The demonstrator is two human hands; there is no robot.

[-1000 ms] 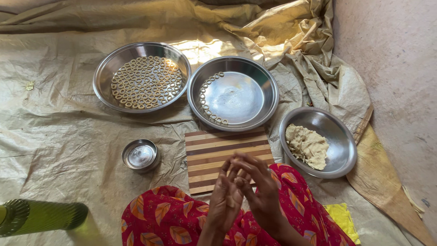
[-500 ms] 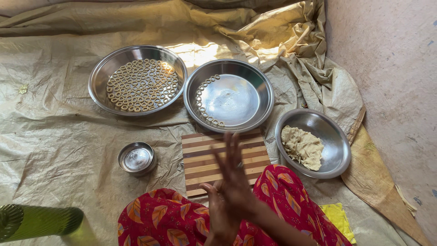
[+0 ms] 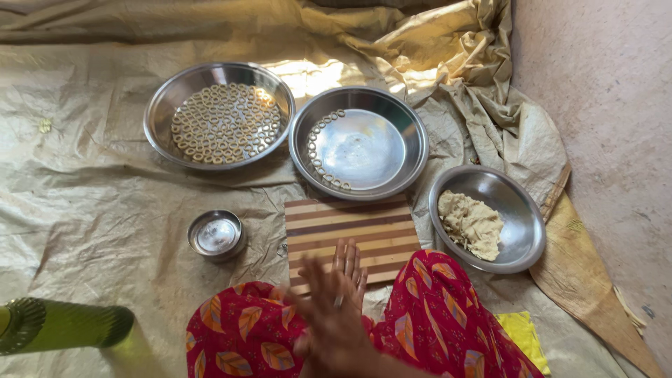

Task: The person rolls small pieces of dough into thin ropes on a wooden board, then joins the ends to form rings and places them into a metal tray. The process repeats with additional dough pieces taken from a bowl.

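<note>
My two hands are pressed palm to palm over my lap, at the near edge of a striped wooden board. My right hand lies on top and is blurred. The fingers of my left hand show beyond it. Whatever is between the palms is hidden. Beyond the board stands a steel plate with a few small dough rings along its left rim. To its left, a second steel plate is filled with several dough rings. A steel bowl at the right holds a lump of dough.
A small steel bowl sits left of the board. A green bottle lies at the lower left. A yellow cloth lies by my red patterned garment. Everything rests on a crumpled tan sheet; bare floor lies at the right.
My hands have slid against each other, from side by side to one over the other. The view has shifted slightly. The plates and bowls have not moved.
</note>
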